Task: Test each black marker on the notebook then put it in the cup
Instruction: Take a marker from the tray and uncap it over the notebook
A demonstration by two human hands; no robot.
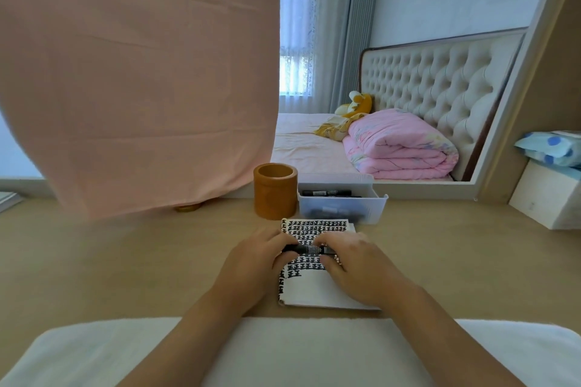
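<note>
Two hands meet on one black marker (309, 250) at the centre of the frame, just above the notebook (317, 291). My left hand (254, 258) pinches one end and my right hand (355, 261) the other, fingers (327, 240) curled round the barrel. I cannot tell whether the cap is seated. If I tug it apart with a jerk, the tip could smear my skin or skid across the page. The cup (275, 195) stands beyond the notebook, just beside the clear tray (374, 212) of untested markers. A careless reach could tip the cup or drop this marker into the tray by mistake.
</note>
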